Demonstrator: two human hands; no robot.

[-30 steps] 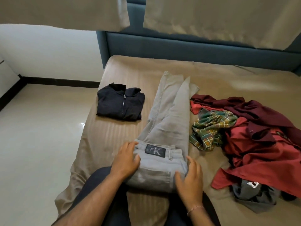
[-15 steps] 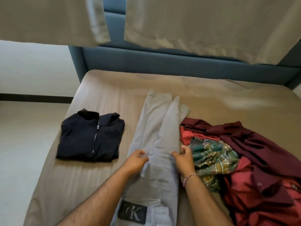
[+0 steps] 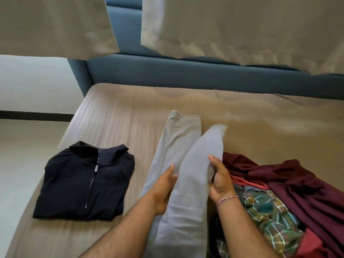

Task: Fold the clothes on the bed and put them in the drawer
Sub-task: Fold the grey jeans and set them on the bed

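A tan-sheeted bed fills the frame, its blue upholstered headboard running across the 12 o'clock edge under two pale hanging curtains. A pair of grey trousers lies lengthwise down the middle of the bed, legs pointing toward 12 o'clock; the right-side leg is raised off the sheet while the other lies flat. At 4 o'clock from the trousers sits an unfolded heap of maroon, red and green-plaid clothes, touching their right edge. At 9 o'clock, just apart from them, rests a folded dark navy zip jacket. The person's left hand grips the raised leg's left edge, fingers curled under the cloth. The right hand, a thread bracelet at its wrist, clutches the same leg's right edge.
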